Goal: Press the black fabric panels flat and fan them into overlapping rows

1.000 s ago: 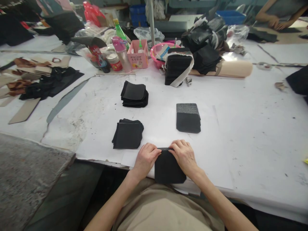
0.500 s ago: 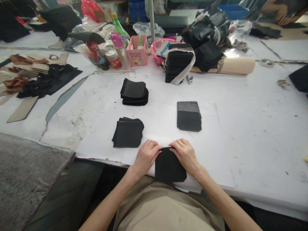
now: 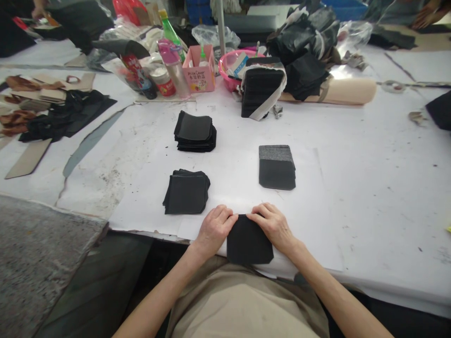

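A flat black piece [image 3: 249,241], perhaps leather or fabric with cut corners, lies at the table's front edge. My left hand [image 3: 216,227] grips its far left corner, fingers curled with the thumb at the edge. At the far right corner, my right hand [image 3: 273,225] pinches the same edge. Left of my hands sits a stack of similar black pieces [image 3: 186,193], with a taller black stack [image 3: 195,131] behind it. To the right lies a fanned pile of black pieces with grey strips [image 3: 276,168].
A strapped black bundle [image 3: 262,89], a pink basin [image 3: 229,70], a pink box [image 3: 199,70] and bottles stand at the back. Behind lies a beige roll [image 3: 348,91]. Scraps [image 3: 63,112] are heaped at left. Another person's hands [image 3: 426,16] show at upper right.
The far edge of the black piece looks flatter between my fingers, and my right hand's fingertips have shifted slightly left. The view has tilted a little.
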Demonstrator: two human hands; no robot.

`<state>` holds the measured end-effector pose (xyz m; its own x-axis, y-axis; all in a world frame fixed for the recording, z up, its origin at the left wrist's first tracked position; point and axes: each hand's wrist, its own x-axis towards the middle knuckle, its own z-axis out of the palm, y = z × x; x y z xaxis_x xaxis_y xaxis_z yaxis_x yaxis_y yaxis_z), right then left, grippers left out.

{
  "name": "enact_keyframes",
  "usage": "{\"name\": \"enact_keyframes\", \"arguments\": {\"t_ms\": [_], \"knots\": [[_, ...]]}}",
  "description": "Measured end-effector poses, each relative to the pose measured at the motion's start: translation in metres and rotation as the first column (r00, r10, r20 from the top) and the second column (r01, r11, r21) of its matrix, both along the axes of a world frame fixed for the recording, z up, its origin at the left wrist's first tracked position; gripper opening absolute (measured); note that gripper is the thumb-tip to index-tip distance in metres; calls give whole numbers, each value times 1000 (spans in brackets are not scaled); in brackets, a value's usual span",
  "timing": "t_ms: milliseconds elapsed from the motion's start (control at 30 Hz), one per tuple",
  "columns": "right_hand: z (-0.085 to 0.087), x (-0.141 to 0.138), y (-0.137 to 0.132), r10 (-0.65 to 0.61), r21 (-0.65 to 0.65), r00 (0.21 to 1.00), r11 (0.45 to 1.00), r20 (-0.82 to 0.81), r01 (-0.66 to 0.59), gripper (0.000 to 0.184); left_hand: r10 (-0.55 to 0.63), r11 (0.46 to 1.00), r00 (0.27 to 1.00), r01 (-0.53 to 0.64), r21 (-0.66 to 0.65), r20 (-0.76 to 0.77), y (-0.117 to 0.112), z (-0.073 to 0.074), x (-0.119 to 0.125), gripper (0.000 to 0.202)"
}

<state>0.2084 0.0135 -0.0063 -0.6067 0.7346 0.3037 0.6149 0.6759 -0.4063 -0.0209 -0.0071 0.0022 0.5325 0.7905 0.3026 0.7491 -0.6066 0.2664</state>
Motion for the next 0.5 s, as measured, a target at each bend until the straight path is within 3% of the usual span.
{"name": "enact_keyframes", "arguments": {"t_ms": [500], "knots": [[2, 1, 1, 36, 94, 997, 995, 62, -42, 22, -20, 998, 996, 25, 61, -89, -1, -2, 1, 15]]}}
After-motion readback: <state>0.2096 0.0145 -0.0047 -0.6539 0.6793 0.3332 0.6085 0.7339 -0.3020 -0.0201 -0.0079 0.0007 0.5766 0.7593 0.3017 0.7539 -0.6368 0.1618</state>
